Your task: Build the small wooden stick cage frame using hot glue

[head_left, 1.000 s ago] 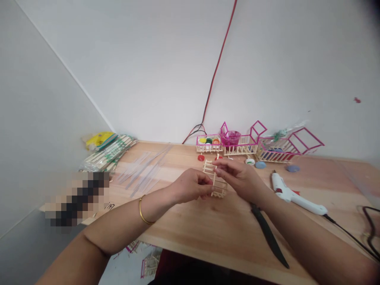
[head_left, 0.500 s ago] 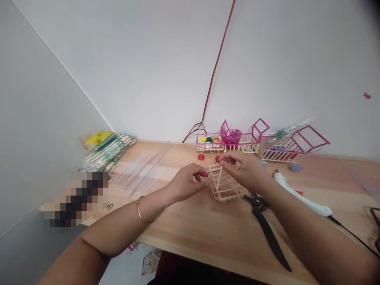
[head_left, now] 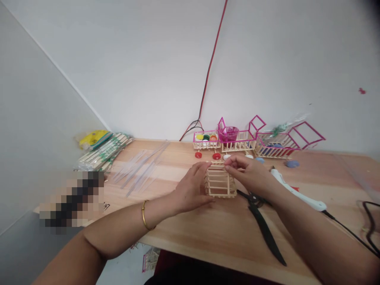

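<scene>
A small frame of pale wooden sticks (head_left: 218, 183), built like a little rack with crossbars, rests on the table between my hands. My left hand (head_left: 192, 186), wearing a gold bangle, spans its left side, fingertips at the far corner and thumb by the near edge. At the far right corner, the thumb and fingers of my right hand (head_left: 247, 170) pinch together at the end of a wooden stick (head_left: 228, 184) that runs front to back across the frame. The exact contact under the fingertips is too small to make out.
Garden shears (head_left: 265, 229) and a white glue gun (head_left: 297, 190) with a cord lie to the right. Pink-edged stick carts (head_left: 239, 146) with bottle-cap wheels line the wall. Clear glue sticks (head_left: 142, 170) and bagged sticks (head_left: 103, 152) are at the left.
The frame has turned so its near edge lies squarer to me, and its once slanted stick now runs front to back. My left hand has moved in around the frame's left side.
</scene>
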The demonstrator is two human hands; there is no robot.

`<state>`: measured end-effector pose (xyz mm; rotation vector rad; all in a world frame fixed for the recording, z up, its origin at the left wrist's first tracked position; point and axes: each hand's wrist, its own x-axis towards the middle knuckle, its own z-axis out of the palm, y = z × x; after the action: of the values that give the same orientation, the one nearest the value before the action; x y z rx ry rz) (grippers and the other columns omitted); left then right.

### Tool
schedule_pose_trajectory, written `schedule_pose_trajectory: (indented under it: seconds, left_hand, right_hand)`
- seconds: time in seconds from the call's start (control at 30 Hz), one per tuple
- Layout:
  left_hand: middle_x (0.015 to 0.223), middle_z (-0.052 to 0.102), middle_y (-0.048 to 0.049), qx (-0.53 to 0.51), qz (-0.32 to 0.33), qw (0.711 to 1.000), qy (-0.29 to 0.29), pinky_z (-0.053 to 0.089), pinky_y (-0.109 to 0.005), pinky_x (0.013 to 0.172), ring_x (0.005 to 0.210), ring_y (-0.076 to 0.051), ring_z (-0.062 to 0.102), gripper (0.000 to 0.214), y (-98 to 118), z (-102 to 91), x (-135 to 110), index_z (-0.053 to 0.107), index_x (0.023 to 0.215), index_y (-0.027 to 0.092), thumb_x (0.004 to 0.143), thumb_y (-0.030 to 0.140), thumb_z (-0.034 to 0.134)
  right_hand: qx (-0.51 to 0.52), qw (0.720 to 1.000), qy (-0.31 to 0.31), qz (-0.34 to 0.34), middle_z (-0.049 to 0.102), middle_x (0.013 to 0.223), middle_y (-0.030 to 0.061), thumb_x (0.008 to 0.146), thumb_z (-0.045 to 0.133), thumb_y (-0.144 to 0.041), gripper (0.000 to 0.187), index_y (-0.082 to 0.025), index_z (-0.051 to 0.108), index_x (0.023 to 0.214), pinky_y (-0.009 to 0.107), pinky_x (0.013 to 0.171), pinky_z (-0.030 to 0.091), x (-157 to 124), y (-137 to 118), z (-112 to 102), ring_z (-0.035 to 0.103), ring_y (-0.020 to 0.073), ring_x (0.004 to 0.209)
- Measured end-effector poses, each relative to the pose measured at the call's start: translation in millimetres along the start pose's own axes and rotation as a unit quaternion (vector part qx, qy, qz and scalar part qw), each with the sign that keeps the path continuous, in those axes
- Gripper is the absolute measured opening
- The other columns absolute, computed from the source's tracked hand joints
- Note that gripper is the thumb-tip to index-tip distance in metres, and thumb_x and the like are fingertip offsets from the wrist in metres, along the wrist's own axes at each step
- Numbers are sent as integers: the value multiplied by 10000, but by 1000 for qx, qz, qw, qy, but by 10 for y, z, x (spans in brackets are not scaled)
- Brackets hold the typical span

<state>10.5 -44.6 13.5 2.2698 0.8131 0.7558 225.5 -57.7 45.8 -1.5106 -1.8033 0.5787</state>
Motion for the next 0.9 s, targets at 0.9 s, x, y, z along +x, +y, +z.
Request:
schedule_pose_trajectory:
  seconds: [0.9]
  left_hand:
    - [1405,317,-163,-54,-37,998,22,349,-534,1054,1272,-327,359,1151,-144,32,5,216,1439,214,509,468,844]
  right_hand:
    - [-156,988,0,-20,634,641,1,804,574,-337,167,-211,525,706,266,561,338,82,-240,281,561,161,593]
